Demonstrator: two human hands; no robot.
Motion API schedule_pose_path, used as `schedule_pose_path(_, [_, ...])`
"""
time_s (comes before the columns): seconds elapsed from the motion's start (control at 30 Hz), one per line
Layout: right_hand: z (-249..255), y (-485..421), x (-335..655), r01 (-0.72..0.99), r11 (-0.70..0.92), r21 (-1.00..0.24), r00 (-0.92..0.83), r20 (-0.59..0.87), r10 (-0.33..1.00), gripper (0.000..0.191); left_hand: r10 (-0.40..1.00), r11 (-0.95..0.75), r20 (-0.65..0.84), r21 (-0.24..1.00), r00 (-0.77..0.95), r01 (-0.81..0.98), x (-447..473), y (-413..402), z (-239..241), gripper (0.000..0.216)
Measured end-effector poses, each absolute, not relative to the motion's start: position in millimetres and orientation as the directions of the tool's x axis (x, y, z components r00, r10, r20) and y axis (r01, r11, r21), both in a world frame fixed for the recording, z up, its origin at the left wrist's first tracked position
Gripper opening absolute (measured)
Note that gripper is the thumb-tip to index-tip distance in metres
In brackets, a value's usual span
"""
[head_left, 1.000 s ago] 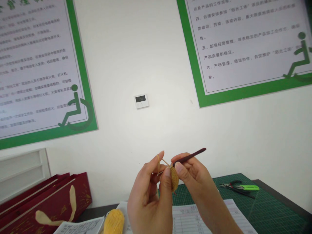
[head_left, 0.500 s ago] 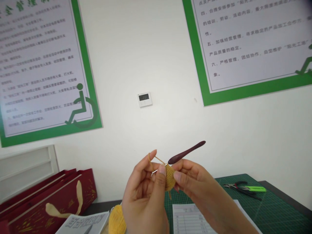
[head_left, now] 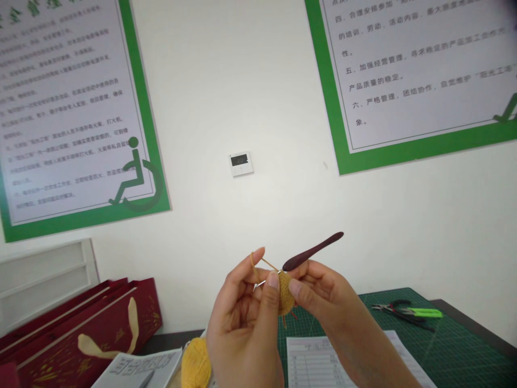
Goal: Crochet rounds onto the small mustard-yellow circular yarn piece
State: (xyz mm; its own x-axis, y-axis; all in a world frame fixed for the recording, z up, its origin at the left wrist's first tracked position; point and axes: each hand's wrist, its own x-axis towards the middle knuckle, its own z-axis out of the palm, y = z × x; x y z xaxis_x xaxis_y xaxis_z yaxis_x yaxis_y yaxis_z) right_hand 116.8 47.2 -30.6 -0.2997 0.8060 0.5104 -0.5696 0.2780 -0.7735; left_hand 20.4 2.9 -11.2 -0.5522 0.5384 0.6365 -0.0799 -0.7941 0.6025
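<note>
Both hands pinch the mustard crocheted piece, the hook seemingly caught in its top edge.

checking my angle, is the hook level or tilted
Tilted: the crochet hook runs from its metal tip, lower left, up to its dark handle.

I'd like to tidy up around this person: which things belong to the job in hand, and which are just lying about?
In use:
- mustard crocheted piece, between left hand and right hand
- crochet hook
- yarn strand, over a left finger

Lying about, seemingly:
- pliers
- bright green item
- printed sheet
- red bags
- yellow yarn ball; no link to the strand visible
</note>
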Motion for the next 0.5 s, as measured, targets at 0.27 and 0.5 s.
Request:
schedule_pose_path(0.27, [-28, 44, 116, -0.585, 0.285, -0.759, -0.282, 0.521, 0.806, 0.029, 0.553, -0.783, 0.622, 0.615, -0.554, -0.091, 27, -1, -9, 0.028])
schedule_pose_path(0.5, [-30, 46, 117, -0.57, 0.311, -0.761, -0.233, 0.512, 0.827, 0.026, 0.61, -0.754, 0.587, 0.637, -0.532, -0.162, 31, -3, -6, 0.028])
